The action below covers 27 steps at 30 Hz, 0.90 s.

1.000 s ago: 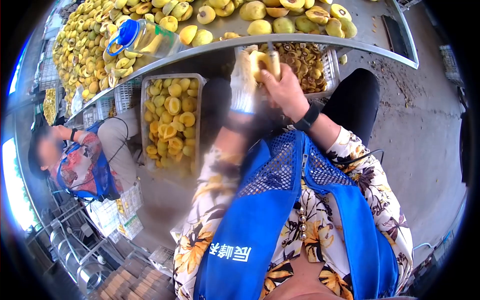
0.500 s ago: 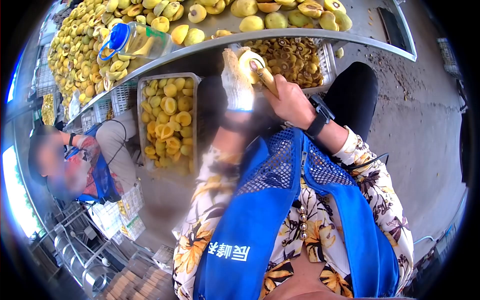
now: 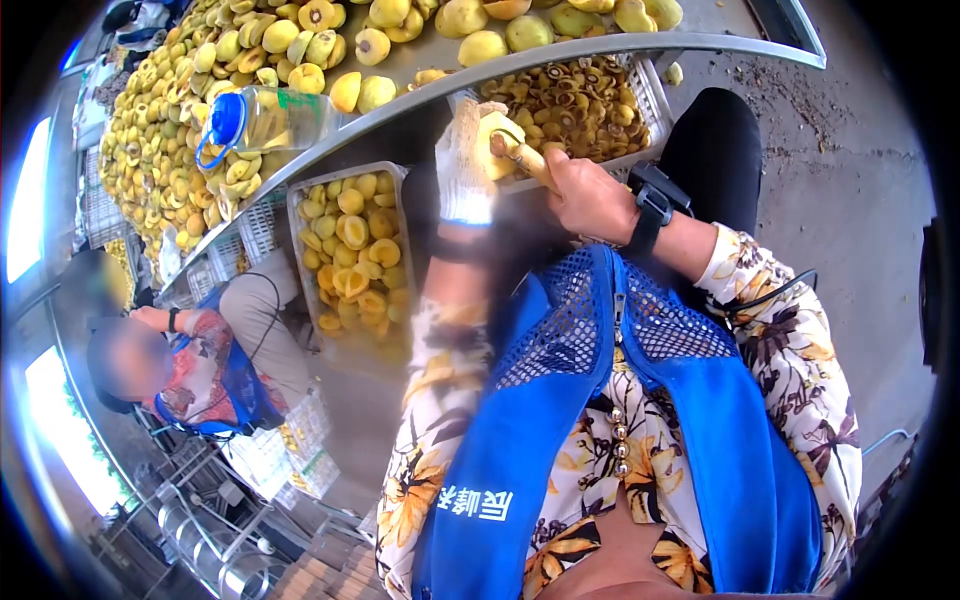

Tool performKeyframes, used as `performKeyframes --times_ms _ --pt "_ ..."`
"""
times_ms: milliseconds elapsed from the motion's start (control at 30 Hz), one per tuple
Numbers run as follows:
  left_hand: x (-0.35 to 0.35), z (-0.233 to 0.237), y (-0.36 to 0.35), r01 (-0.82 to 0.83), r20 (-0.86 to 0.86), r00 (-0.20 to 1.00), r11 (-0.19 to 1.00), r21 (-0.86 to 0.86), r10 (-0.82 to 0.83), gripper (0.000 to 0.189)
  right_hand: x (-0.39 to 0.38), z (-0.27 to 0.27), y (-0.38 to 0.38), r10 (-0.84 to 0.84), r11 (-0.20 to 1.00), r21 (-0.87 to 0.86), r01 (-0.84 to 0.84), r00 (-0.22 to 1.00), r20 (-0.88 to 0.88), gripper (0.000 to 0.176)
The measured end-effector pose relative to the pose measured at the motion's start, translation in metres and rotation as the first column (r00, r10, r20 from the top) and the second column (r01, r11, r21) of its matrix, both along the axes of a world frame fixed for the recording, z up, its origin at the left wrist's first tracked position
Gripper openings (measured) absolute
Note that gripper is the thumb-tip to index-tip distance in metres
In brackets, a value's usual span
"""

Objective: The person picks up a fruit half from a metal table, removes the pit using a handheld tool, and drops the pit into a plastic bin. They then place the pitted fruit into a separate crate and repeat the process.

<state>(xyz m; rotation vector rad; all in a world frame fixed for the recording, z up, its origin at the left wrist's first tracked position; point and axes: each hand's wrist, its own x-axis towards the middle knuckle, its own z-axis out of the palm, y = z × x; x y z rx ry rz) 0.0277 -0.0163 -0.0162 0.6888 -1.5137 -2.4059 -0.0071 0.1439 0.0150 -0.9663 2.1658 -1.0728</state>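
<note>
My left hand [image 3: 463,160], in a white knitted glove, is closed around a yellow peach half [image 3: 496,142]. My bare right hand [image 3: 592,196] grips the wooden handle of a pitting tool [image 3: 537,165]. The tool's rounded metal end meets the cut face of the peach. Both hands are above my lap, just before the table edge. Beyond them stands a crate [image 3: 655,100] holding brownish peach pits and scraps. A pale crate [image 3: 404,215] of yellow peach halves stands to the left of my gloved hand.
A metal-rimmed table [image 3: 440,95] curves across the front, heaped with peaches [image 3: 150,140] at left. On it lies a clear bottle [image 3: 280,120] with a blue cap. A seated co-worker [image 3: 225,370] is at left. My dark-trousered knee [image 3: 712,150] is at right.
The peach half has turned in my left hand, and the tool's end has shifted on its cut face. My view has swung slightly, moving the table and crates within it.
</note>
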Motion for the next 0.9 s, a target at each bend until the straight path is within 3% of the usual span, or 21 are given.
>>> performKeyframes --times_ms 67,233,333,433,533,700,833,900 --pt "-0.001 -0.004 0.007 -0.098 -0.031 0.994 0.993 0.063 0.1 0.039 -0.001 -0.013 -0.003 -0.047 0.999 0.02 0.047 0.999 0.025 0.017" --pt "-0.005 0.002 0.021 -0.262 -0.072 0.965 0.941 -0.214 0.252 0.046 0.002 -0.013 -0.01 -0.169 0.985 -0.031 0.171 0.984 0.052 0.016" --pt "-0.005 -0.006 0.022 -0.289 -0.171 0.953 0.924 -0.251 0.251 0.046 0.004 -0.013 -0.01 -0.178 0.983 -0.028 0.179 0.983 0.036 0.016" --pt "-0.005 0.002 0.027 -0.284 -0.119 0.958 0.914 -0.289 0.26 0.047 0.007 -0.011 -0.009 -0.197 0.98 -0.035 0.198 0.98 0.026 0.016" --pt "-0.007 -0.008 0.024 -0.263 -0.158 0.958 0.954 -0.145 0.24 0.047 0.009 -0.01 -0.01 -0.214 0.975 -0.057 0.215 0.977 0.022 0.016" --pt "-0.006 -0.002 0.031 -0.285 -0.197 0.953 0.906 -0.314 0.231 0.046 0.01 0.006 -0.007 -0.192 0.98 -0.056 0.191 0.981 -0.019 0.017" --pt "-0.002 0.006 0.034 -0.265 -0.235 0.956 0.863 -0.43 0.177 0.043 0.013 -0.003 -0.005 -0.217 0.974 -0.04 0.221 0.972 0.084 0.015" --pt "0.0 0.016 0.028 -0.155 -0.094 0.987 0.92 -0.359 0.13 0.04 0.014 -0.001 -0.005 -0.193 0.981 0.016 0.192 0.975 0.106 0.015"
